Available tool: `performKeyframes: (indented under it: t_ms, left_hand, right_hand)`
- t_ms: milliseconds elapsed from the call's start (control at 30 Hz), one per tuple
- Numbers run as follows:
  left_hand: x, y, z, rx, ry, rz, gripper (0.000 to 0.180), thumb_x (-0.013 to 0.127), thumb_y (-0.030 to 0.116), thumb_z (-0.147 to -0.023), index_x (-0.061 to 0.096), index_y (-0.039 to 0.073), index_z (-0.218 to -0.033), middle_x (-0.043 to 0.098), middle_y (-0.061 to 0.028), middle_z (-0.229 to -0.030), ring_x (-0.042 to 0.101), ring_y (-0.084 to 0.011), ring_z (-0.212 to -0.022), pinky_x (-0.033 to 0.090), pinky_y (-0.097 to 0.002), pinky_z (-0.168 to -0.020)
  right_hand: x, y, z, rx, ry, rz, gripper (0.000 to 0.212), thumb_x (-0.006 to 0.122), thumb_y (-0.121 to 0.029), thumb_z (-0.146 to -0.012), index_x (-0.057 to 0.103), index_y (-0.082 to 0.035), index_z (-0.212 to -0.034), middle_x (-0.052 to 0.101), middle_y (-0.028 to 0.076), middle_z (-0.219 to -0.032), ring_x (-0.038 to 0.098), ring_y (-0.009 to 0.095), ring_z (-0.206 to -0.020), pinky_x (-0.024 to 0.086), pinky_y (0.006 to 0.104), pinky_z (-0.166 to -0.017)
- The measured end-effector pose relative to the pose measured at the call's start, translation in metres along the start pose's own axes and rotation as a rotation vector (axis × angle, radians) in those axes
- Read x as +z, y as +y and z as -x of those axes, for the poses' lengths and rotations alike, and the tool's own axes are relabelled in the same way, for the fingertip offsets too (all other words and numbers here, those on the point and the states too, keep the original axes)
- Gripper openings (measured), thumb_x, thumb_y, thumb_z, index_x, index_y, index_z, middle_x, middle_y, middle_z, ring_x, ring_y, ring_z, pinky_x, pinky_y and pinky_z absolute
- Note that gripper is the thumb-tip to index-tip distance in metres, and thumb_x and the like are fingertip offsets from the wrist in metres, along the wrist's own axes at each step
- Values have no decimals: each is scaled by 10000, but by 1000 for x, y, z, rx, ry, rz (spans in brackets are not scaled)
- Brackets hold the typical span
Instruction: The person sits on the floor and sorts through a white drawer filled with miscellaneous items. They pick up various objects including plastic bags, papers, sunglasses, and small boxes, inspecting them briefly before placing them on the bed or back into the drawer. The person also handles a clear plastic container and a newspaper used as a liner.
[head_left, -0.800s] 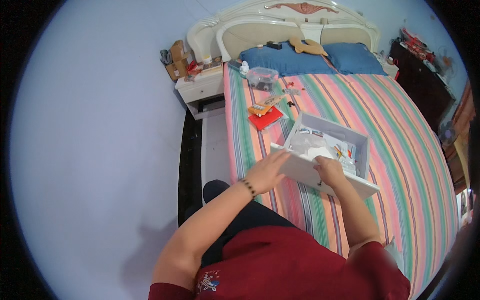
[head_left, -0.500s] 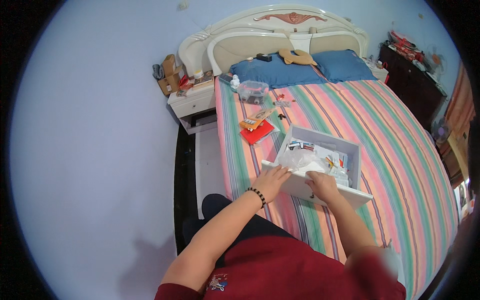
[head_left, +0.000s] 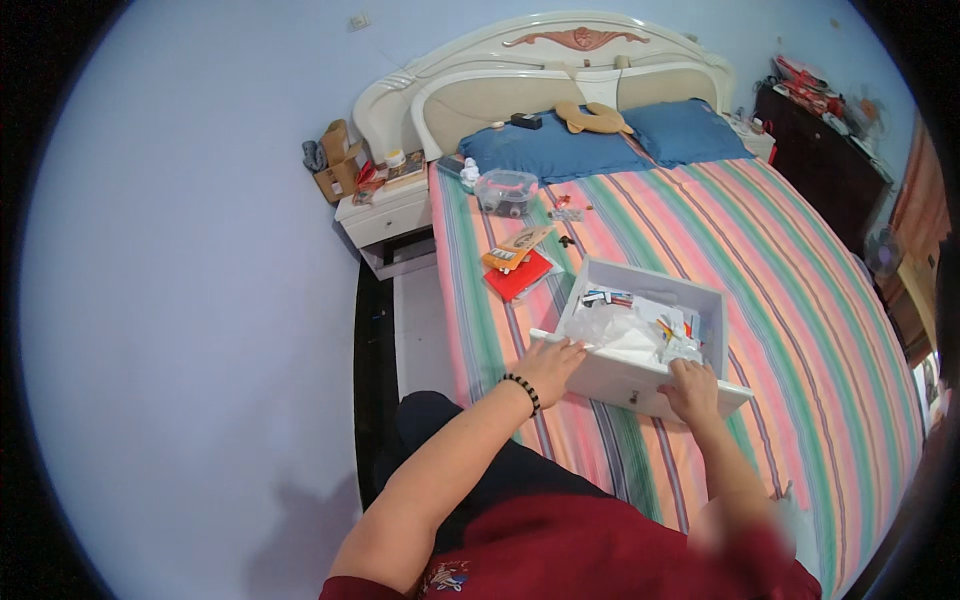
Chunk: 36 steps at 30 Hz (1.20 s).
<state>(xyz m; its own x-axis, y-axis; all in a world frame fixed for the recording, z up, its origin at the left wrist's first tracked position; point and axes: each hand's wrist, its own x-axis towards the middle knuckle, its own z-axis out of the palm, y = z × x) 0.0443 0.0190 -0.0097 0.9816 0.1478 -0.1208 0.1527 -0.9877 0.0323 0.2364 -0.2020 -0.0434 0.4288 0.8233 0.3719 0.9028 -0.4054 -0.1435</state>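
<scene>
A white drawer [head_left: 612, 372], pulled out of its cabinet, rests on the striped bedcover. Inside it are a crumpled clear plastic bag [head_left: 602, 327] and several small packets, boxes and papers. My left hand [head_left: 552, 368] grips the top edge of the front panel near its left end, the fingers hooked over the rim. Farther right on the same edge, my right hand [head_left: 690, 389] is closed over the panel, thumb hidden. A small dark knob [head_left: 634, 397] shows on the panel between my hands.
Beyond the drawer lie a red packet [head_left: 517, 276], an orange-brown envelope [head_left: 519, 246] and a clear plastic box [head_left: 506, 192]. Blue pillows [head_left: 553, 149] lie against the headboard. A white nightstand [head_left: 385, 221] with an open lower slot stands left of the bed.
My right hand has slid rightward along the front panel's top edge, uncovering the knob. My left hand stays near the left end. The view has shifted slightly.
</scene>
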Motion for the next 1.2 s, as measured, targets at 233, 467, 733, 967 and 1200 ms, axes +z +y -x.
performKeyframes:
  t_ms: [233, 467, 733, 967, 1200]
  left_hand:
    - [-31, -40, -42, -125, -182, -51, 509, 532, 246, -814, 425, 96, -1289, 385, -75, -1387, 371, -220, -1272, 301, -437, -1027]
    - [-51, -94, -117, -203, -4, 449, 552, 624, 242, -760, 459, 21, -1239, 490, -204, -1225, 480, -335, -1119, 371, -379, -970]
    - [-3, -101, -136, -384, 650, 675, 929, 702, 171, -714, 88, 54, -1401, 306, -265, -1351, 440, -358, -1136, 359, -382, -972]
    - [-9, -107, -172, -455, 517, 1202, 696, 525, 57, -808, 160, 86, -1400, 520, -165, -1164, 589, -250, -777, 506, -349, -716]
    - [-38, -118, -184, -580, 540, 2025, 610, 425, 66, -831, 223, 101, -1406, 528, -60, -936, 508, -124, -696, 481, -328, -659]
  right_hand:
    - [19, 3, -45, 6, -49, 12, 353, 722, -276, -660, 516, -63, -853, 604, 100, -822, 584, 284, -821, 439, 403, -688]
    - [31, 0, -81, 34, -100, -22, 352, 716, -268, -672, 506, -55, -858, 601, 110, -818, 587, 290, -825, 469, 408, -675]
    - [38, 46, -142, 386, -547, -607, 523, 523, -438, -845, 516, -16, -1155, 605, 201, -1048, 553, 356, -1027, 440, 417, -865]
    - [133, 80, -183, 304, -787, -242, 429, 553, -379, -813, 621, 23, -948, 634, 209, -909, 606, 354, -897, 474, 417, -792]
    - [134, 118, -185, 1154, -141, -1408, 194, 443, -176, -875, 591, -66, -935, 595, 62, -812, 572, 183, -679, 482, 318, -624]
